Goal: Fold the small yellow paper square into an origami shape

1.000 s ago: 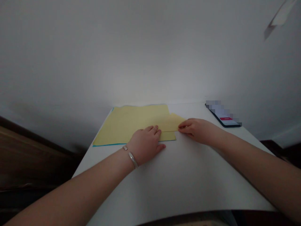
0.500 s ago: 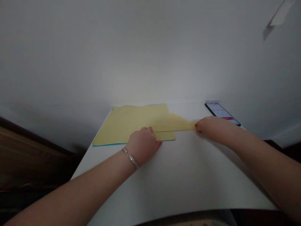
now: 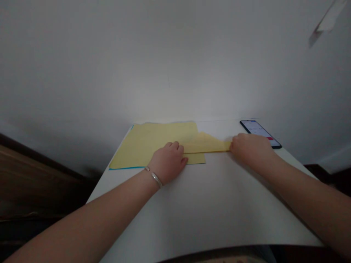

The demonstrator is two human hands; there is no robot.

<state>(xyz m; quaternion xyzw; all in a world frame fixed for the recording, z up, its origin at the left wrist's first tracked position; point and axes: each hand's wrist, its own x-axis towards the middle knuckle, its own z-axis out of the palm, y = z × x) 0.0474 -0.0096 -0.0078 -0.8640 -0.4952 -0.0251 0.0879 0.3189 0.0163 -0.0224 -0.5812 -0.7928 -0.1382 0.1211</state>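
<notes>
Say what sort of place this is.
Probably an indoor room, perhaps at home: a white table stands up against a plain wall, bearing yellow paper and a phone.

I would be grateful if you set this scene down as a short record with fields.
Left hand: the left hand rests over the flat yellow paper, a bracelet on its wrist
Right hand: the right hand is at the right end of the folded yellow paper; its fingertips are hidden
Paper layout: folded piece partly overlaps the flat one, which shows a blue edge along its near side
Phone: the phone lies face up, screen lit, partly hidden by the right hand
Surface: white table against a wall
</notes>
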